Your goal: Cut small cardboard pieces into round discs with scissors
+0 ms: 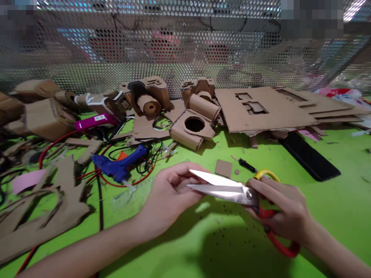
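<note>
My right hand (282,208) grips a pair of scissors (222,189) with one yellow and one red handle. Their blades are slightly parted and point left. The tips reach my left hand (175,185), whose fingers are curled together near the blades; what they hold, if anything, is hidden. Just beyond the scissors, a small square of cardboard (223,168) lies flat on the green table (179,247). Beside it are a tiny round cardboard disc (237,172) and a black craft knife (247,165).
A blue glue gun (120,164) and its cables lie at left, near a clear ruler (130,195) and cardboard scraps (62,208). Cardboard camera models (156,92) stand behind, with a cut-open cardboard box (191,129). Cardboard sheets (266,112) and a black phone (310,156) are at right.
</note>
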`<state>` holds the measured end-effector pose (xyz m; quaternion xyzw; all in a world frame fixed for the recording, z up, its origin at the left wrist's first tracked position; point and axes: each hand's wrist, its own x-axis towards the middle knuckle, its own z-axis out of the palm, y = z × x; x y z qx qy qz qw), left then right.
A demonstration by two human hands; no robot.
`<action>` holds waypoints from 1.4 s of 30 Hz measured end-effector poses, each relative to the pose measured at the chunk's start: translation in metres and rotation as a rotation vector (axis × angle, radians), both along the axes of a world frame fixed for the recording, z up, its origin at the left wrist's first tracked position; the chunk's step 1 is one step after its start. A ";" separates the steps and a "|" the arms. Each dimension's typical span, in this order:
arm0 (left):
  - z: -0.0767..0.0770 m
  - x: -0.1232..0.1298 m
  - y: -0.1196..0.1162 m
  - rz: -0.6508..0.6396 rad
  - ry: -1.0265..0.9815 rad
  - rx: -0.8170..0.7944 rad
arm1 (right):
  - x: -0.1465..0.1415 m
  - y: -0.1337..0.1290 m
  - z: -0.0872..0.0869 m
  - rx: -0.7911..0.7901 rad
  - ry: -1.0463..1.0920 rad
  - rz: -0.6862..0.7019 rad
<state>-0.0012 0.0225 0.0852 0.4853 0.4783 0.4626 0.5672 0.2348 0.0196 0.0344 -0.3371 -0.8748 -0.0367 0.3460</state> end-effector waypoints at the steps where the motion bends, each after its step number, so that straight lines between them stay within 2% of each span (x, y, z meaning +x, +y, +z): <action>1: 0.001 0.000 0.000 -0.009 -0.016 -0.011 | 0.000 0.000 0.000 -0.001 -0.003 -0.002; 5: 0.004 0.000 -0.002 -0.069 -0.154 -0.019 | 0.000 0.001 0.003 0.000 -0.013 -0.002; 9: 0.000 -0.002 -0.002 -0.112 -0.274 -0.034 | 0.002 0.004 0.011 0.021 0.026 -0.042; 15: -0.002 -0.003 -0.002 -0.031 -0.352 -0.091 | -0.001 0.006 0.017 -0.007 0.029 -0.194; 19: 0.000 0.000 -0.001 0.024 -0.320 -0.165 | -0.004 0.005 0.008 0.024 -0.013 -0.155; 22: 0.000 0.000 0.001 0.029 -0.349 -0.164 | -0.002 0.003 0.001 0.057 -0.057 -0.141; 28: -0.001 -0.002 0.001 0.060 -0.248 -0.038 | 0.001 0.002 -0.001 0.032 -0.020 -0.108; 36: 0.006 0.001 -0.002 0.163 -0.078 0.239 | 0.001 0.002 0.002 0.026 -0.033 -0.093; 39: 0.006 -0.001 -0.001 0.147 -0.064 0.210 | 0.001 0.002 0.002 0.016 -0.017 -0.099; 42: 0.002 -0.003 0.001 0.092 -0.069 0.069 | 0.001 0.002 0.002 0.003 0.011 -0.131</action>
